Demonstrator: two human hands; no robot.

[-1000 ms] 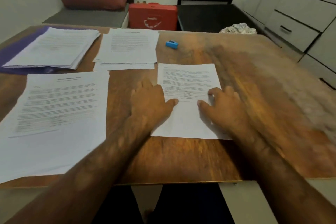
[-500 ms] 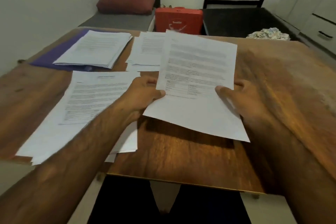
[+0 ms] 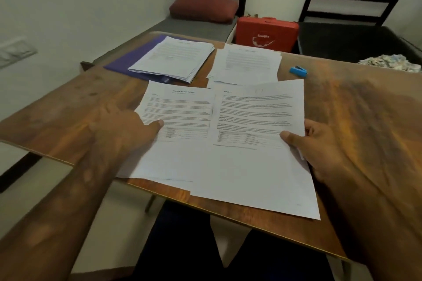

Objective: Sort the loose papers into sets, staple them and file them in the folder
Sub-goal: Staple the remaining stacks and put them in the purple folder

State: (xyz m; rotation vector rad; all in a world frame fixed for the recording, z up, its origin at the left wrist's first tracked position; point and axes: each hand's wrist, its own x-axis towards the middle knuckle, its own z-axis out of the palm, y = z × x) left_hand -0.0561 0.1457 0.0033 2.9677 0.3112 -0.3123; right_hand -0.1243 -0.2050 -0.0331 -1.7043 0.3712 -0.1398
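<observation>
My right hand (image 3: 324, 150) at 3 o'clock pinches a printed sheet (image 3: 251, 166) by its right edge, thumb on top. The sheet's long axis runs 6 to 12, heading toward 12. It overlaps the pile (image 3: 178, 109) at 9, where my left hand (image 3: 121, 130) rests, thumb straight.

The print on the papers is too blurred to read. The right hand (image 3: 324, 146) shows only its thumb on the loose sheet (image 3: 255, 155); its fingers lie hidden beneath. Motion blur smears the left hand (image 3: 123, 128), so how its fingers lie at the near pile (image 3: 173, 143) cannot be told. The stack (image 3: 175, 57) covers most of the purple folder (image 3: 134, 57). The picture's right edge cuts off the crumpled cloth (image 3: 392, 63).
</observation>
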